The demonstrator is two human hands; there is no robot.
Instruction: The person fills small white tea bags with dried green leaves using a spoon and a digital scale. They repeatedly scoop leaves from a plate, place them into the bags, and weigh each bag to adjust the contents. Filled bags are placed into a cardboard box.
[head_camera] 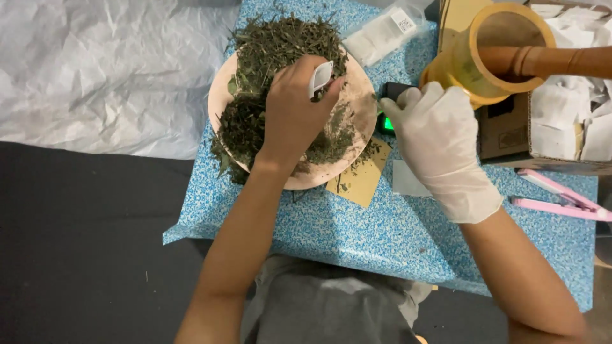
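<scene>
While the bare left hand grips a small white scoop over the dried green herbs on the round plate, scooping seems under way. Right of the plate, the gloved right hand clasps the yellow mortar with its wooden pestle; lifting a portion across calls for a level scoop.

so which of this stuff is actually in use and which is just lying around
In use:
left hand
white scoop
dried herbs
round plate
right hand
small black device

Lying about:
yellow mortar with wooden pestle
pink clip
tan paper
cardboard box of white sachets
</scene>
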